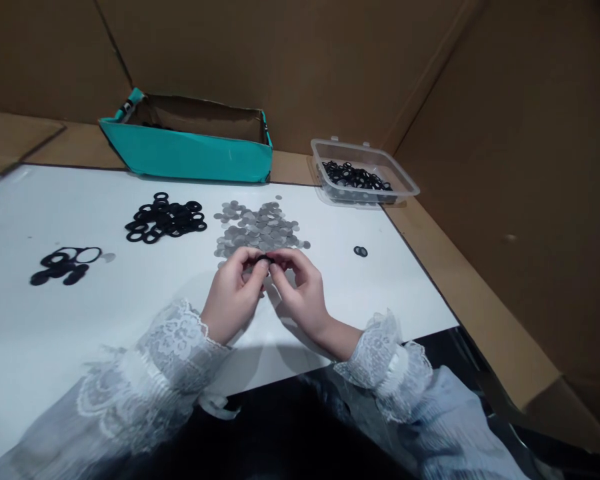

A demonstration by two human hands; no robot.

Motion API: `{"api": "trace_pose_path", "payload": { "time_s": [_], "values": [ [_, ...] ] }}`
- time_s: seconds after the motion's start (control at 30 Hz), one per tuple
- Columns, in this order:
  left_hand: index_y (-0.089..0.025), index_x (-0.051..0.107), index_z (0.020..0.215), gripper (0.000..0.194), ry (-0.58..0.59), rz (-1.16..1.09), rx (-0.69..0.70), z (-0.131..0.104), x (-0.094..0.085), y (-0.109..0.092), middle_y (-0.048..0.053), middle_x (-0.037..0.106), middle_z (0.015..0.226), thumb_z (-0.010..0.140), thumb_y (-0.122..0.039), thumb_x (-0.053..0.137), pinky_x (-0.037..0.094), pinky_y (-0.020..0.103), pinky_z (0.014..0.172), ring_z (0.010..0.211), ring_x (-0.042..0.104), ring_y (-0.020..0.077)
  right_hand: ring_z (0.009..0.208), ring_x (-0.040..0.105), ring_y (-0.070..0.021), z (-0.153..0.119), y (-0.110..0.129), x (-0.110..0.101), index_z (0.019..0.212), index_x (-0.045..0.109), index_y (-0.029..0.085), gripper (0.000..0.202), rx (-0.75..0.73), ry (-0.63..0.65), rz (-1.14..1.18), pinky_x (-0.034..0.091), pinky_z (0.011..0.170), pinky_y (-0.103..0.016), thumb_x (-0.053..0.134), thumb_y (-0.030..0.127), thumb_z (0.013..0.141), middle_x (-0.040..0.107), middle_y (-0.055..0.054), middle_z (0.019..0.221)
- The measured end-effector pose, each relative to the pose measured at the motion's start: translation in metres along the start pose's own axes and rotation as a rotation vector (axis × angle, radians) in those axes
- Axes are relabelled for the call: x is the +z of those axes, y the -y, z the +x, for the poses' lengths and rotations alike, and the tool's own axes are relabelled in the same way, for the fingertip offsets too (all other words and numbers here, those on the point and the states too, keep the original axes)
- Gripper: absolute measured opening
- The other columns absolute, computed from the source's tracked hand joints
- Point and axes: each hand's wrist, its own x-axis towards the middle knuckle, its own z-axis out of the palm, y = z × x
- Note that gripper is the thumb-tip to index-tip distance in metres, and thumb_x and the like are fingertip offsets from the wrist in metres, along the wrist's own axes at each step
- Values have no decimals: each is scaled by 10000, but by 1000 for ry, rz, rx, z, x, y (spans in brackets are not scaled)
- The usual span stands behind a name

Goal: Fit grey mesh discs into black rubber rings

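My left hand [237, 290] and my right hand [303, 287] meet over the front edge of a pile of grey discs [260, 230]. Thumbs and fingers of both pinch one small black ring [265, 259], mostly covered by the fingertips. Left of the grey discs lies a heap of black rings [167, 219]. Farther left is a smaller group of black pieces [63, 265], some ring-shaped and some solid, with a grey disc or two beside it. Two small dark rings [361, 251] lie close together on the right part of the white table.
A teal open box [195, 157] stands at the back left of the white table [145, 333], some dark pieces inside. At the back right, a clear plastic container [370, 193] holds many small black rings. Cardboard walls [510, 167] enclose the back and right side.
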Motion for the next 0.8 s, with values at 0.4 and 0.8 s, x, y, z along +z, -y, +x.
{"api": "trace_pose_path", "payload": {
  "time_s": [0.4,0.8],
  "values": [
    [-165,576,854,214,117,447,333,9,-15,-10,63,618,814,869,-322,432,479,328,678,752,605,205,832,605,-170,6,2,-17,929,647,220,106,19,85,-44,503,763,-339,588,204,842,673,-41,877],
    [-180,698,881,215,-62,206,123,5,-12,-4,43,723,831,805,-346,586,526,318,716,753,672,200,716,546,-148,10,-2,-14,811,535,201,79,188,121,-28,461,657,-299,580,265,804,594,-16,767]
  ]
}}
